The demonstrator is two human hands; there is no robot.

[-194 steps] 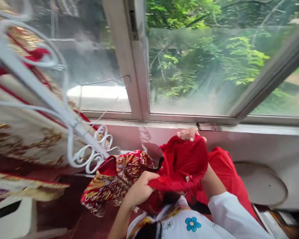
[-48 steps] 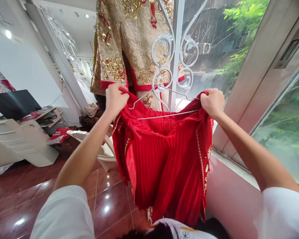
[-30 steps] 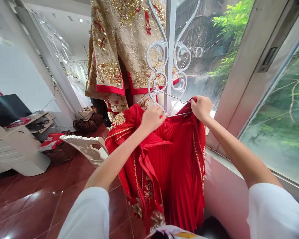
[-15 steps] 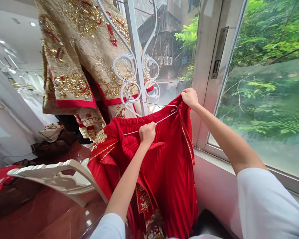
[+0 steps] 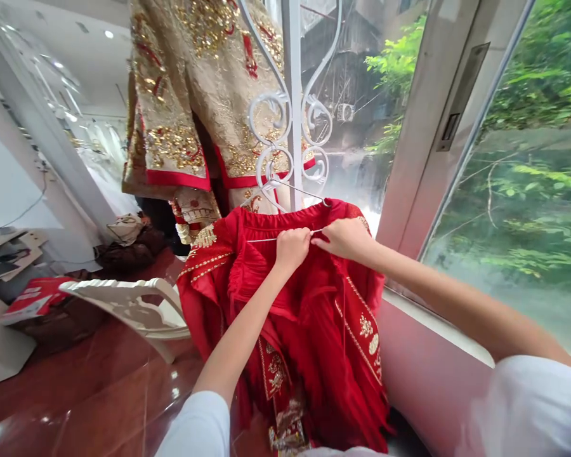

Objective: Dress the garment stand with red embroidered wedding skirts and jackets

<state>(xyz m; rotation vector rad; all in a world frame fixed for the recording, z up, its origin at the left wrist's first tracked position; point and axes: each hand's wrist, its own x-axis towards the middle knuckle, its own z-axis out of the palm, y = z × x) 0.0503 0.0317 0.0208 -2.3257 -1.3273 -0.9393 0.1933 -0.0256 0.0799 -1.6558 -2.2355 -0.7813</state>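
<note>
A red pleated skirt (image 5: pixel 309 330) with gold embroidered panels hangs in front of me, its gathered waistband spread around a thin wire hanger (image 5: pixel 261 240). The hanger's upper wire shows above the waistband, close to the white scrolled metal stand (image 5: pixel 294 127). My left hand (image 5: pixel 292 249) is closed around the hanger's lower bar, near the middle of the skirt's opening. Just to its right, my right hand (image 5: pixel 347 239) has thumb and fingers curled at the same bar, over the right side of the waistband. Part of the hanger's right side is hidden behind that hand.
A gold and cream sequined garment (image 5: pixel 181 120) with red trim hangs behind the stand. To the left stand a white chair (image 5: pixel 128 304) and a red and white box (image 5: pixel 35 298). A framed window (image 5: pixel 457 127) and a low wall (image 5: pixel 419 362) are at right.
My right hand has let go of the waistband's right end and come left and down to the hanger bar beside my left hand. The skirt's right side has dropped, and the view has shifted left.
</note>
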